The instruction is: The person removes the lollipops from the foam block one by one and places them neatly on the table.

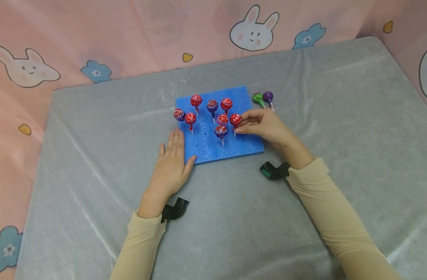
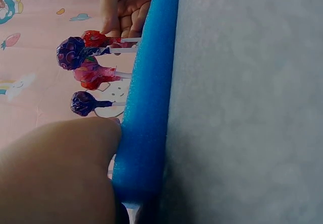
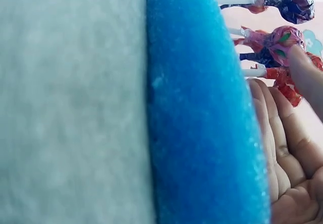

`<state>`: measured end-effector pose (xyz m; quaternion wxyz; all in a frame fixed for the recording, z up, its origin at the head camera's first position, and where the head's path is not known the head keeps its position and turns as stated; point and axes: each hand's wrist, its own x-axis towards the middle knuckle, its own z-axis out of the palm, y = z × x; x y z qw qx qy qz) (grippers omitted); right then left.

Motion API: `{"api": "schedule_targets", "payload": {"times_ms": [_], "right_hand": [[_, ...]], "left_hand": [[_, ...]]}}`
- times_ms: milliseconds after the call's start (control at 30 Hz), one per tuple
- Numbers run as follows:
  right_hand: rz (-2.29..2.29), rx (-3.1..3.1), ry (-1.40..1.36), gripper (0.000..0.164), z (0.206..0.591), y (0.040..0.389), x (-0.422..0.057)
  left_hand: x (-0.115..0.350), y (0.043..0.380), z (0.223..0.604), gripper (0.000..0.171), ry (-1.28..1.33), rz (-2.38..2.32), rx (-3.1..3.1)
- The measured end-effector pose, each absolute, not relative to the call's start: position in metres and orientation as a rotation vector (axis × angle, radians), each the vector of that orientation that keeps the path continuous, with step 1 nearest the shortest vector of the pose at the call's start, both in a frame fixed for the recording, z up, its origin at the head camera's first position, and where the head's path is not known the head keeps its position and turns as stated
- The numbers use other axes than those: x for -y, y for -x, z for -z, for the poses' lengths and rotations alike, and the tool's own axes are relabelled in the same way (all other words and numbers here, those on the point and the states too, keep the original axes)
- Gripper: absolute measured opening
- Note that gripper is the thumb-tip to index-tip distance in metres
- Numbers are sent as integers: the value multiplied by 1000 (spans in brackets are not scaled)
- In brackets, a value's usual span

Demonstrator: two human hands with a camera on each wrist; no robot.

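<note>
Several wrapped lollipops stand by their white sticks in a blue foam board (image 1: 206, 151). My right hand (image 1: 266, 126) is at the board's right side, thumb and fingers pinching a red lollipop (image 1: 235, 119) around its lower wrapper. In the right wrist view, the thumb overlaps that red wrapper (image 3: 286, 87), and the other fingers curl behind it. Left of the board, my left hand (image 1: 169, 165) lies with straight fingers along its edge, the thumb over the near corner. Close to the held lollipop are a pink one (image 1: 222, 119) and a purple one (image 1: 221, 131).
A green lollipop (image 1: 258, 98) and a purple lollipop (image 1: 268, 96) lie on the grey cloth behind the right hand. One purple-and-red lollipop (image 1: 179, 114) leans over the board's left edge. A pink printed curtain (image 1: 129, 35) hangs along the table's back.
</note>
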<state>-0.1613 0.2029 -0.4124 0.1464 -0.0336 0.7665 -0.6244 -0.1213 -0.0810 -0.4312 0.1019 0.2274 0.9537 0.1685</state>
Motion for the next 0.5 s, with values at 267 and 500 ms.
{"api": "schedule_targets", "payload": {"times_ms": [267,500], "right_hand": [[1806,-2201,114,20,413,163,-200],[1786,-2223,139,18,419,161,-200]], "left_hand": [[81,122,427,70,-677,-486,-2829],[82,121,431,71,-690,-489,-2827]]}}
